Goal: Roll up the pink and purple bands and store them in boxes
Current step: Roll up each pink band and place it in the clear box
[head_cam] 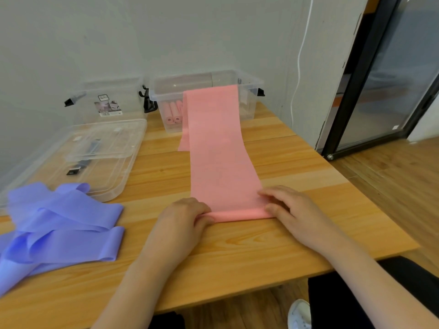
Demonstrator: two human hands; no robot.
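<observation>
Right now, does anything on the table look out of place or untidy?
Yes. The purple bands lie in a loose, tangled heap at the table's left edge, not rolled. The pink band hangs over the box rim, only its near end rolled.

The purple bands (59, 231) run off the left edge. The pink band (216, 148) hides part of the far box (247, 91) and the pink rolls (173, 112) inside. The other box's label (108, 105) is too blurred to read.
</observation>
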